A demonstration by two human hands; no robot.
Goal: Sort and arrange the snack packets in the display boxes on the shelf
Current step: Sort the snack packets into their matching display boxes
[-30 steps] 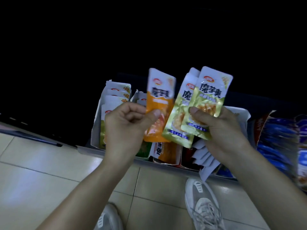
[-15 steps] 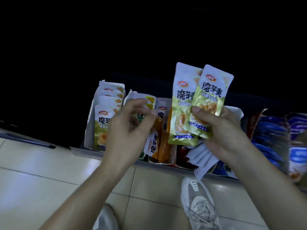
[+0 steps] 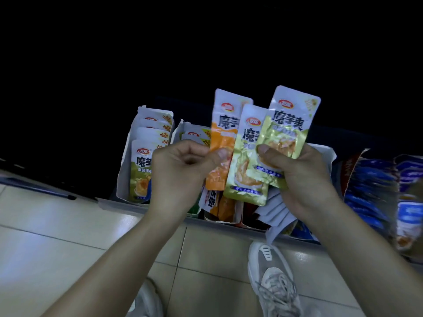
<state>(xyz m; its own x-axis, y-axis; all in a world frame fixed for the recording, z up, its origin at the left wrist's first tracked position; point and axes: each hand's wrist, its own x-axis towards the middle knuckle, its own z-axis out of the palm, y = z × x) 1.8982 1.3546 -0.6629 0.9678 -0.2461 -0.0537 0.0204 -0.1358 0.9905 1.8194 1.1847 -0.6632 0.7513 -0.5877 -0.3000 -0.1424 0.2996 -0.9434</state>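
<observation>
My right hand [image 3: 304,179] grips a fan of green snack packets [image 3: 283,133], with more white-backed packets sticking out below it. My left hand [image 3: 180,172] pinches an orange snack packet [image 3: 223,138] at the left side of that fan, thumb on its lower part. Both hands hover above white display boxes on the shelf. The left display box [image 3: 122,177] holds a row of upright green packets [image 3: 143,168]. A middle box [image 3: 177,133] holds more packets, mostly hidden by my left hand. Orange packets [image 3: 219,204] lie in a box under the fan.
Blue snack bags [image 3: 370,191] crowd the shelf at the right. The shelf's front edge [image 3: 119,203] runs across the view. Below it is a tiled floor [image 3: 57,225] with my shoes [image 3: 272,277]. The space above the boxes is dark.
My left hand dropped an orange packet into the boxes, then came back up and now pinches another orange packet at the fan. The right hand has stayed in place.
</observation>
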